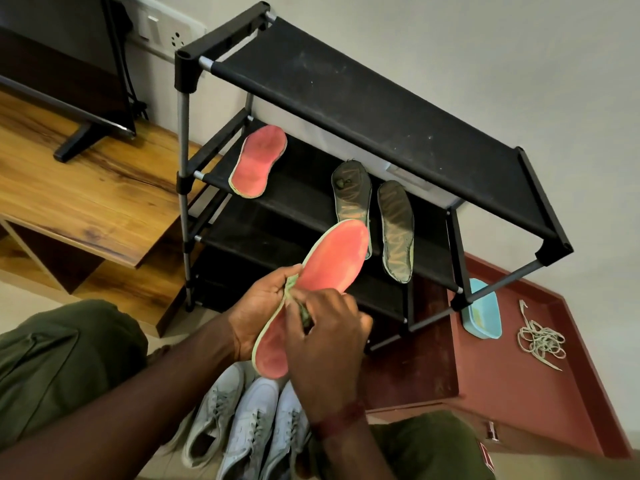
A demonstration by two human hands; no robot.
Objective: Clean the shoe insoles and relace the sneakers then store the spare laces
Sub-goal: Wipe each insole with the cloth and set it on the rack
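— Where is the insole now?
— Just in front of the shoe rack [363, 98], held up in the air. The left hand [258, 306] grips the pink insole [332, 261] near its middle, with the fingers curled round its edge.
— And the other hand?
— The right hand [329, 341] lies over the insole. Its fingers are curled and pinch a greenish cloth [304, 315], I think; most of it is hidden.
— What lies on the rack?
— On the second shelf there is a second pink insole [258, 161] at the left end and two dark insoles [396, 230] side by side further right.
— The shoes?
— The sneakers [249, 424] stand on the floor in front of the rack, below the hands. The laces [540, 341] lie in a loose bundle to the right of the rack, near a blue box [483, 313].
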